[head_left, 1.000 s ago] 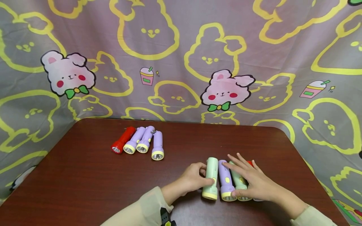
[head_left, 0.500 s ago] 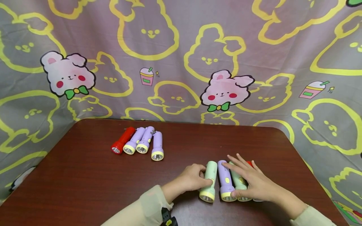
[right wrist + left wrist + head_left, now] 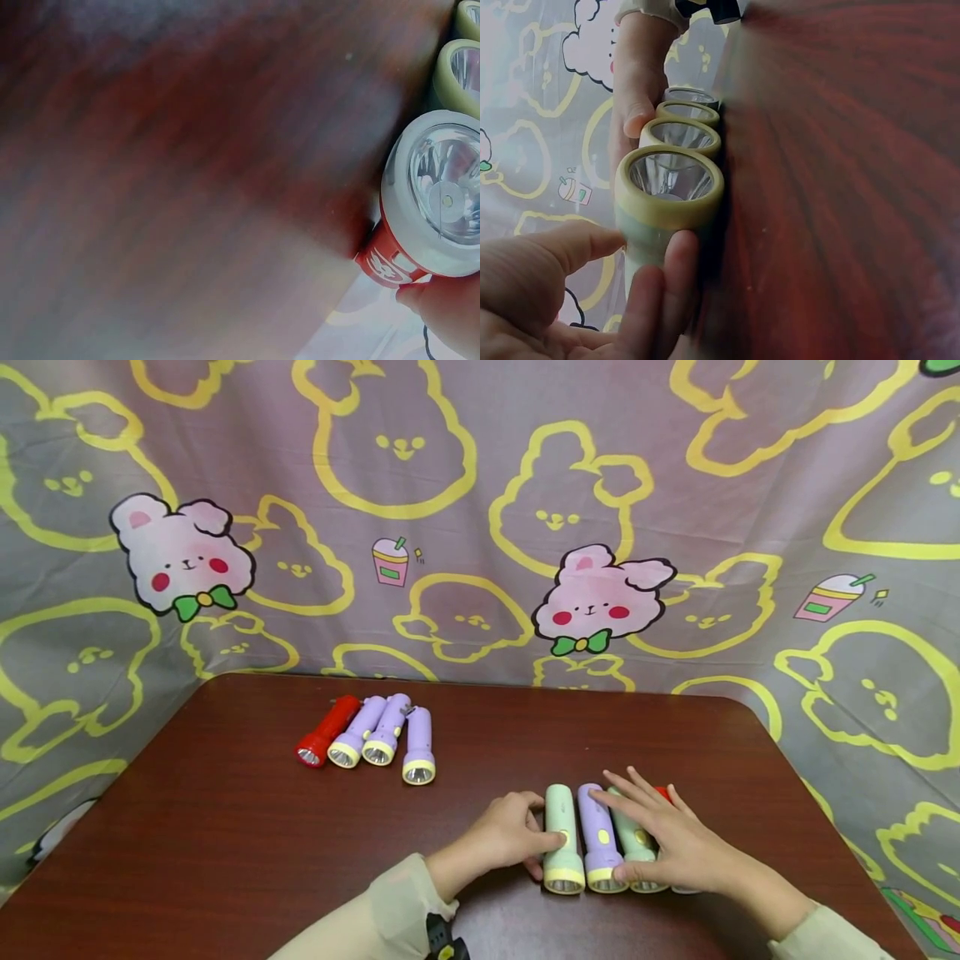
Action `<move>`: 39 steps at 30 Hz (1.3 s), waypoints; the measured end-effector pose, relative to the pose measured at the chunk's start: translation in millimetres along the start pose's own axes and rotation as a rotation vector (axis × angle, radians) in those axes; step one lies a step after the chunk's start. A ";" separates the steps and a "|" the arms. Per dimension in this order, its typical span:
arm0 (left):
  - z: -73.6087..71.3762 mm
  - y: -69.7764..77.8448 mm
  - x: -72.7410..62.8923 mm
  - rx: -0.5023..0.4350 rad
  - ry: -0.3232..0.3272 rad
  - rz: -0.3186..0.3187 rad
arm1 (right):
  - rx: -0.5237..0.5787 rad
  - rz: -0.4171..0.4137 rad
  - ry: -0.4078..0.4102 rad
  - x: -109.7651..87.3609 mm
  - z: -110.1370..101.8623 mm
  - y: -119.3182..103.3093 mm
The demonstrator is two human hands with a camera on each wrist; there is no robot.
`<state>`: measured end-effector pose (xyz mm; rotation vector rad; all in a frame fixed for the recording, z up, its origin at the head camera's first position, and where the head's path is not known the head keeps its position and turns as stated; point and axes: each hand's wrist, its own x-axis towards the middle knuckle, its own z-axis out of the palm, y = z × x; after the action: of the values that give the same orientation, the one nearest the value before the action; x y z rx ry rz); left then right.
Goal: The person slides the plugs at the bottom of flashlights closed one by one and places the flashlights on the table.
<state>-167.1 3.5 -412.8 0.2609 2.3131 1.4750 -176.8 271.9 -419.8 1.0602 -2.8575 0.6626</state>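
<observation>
My left hand (image 3: 504,837) grips a pale green flashlight (image 3: 558,814), its thumb over the yellow switch and its fingers along the left side. In the left wrist view the flashlight's yellow-rimmed lens (image 3: 671,176) is the nearest of a line of lenses. A purple flashlight (image 3: 597,827) lies directly right of it. My right hand (image 3: 671,839) rests with spread fingers over the row, its thumb at the purple flashlight's head. Partly under that hand are a second green flashlight (image 3: 636,846) and a red flashlight (image 3: 384,255) with a white-rimmed lens.
Farther back on the brown table (image 3: 225,843) lie another red flashlight (image 3: 327,732) and several purple flashlights (image 3: 418,739), lenses facing me. A patterned curtain (image 3: 465,527) hangs along the table's back and sides.
The green flashlight in my left hand swung its lens end left, then came back right and now lies straight beside the purple one. My right hand has stayed put.
</observation>
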 end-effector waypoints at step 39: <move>-76.4 -20.2 -22.9 0.178 0.240 0.207 | -0.063 -0.026 0.037 -0.8 3.2 0.4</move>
<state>-176.9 -76.8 -397.4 0.4022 2.6855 1.4650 -176.1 271.4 -423.0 1.0628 -2.8080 0.5807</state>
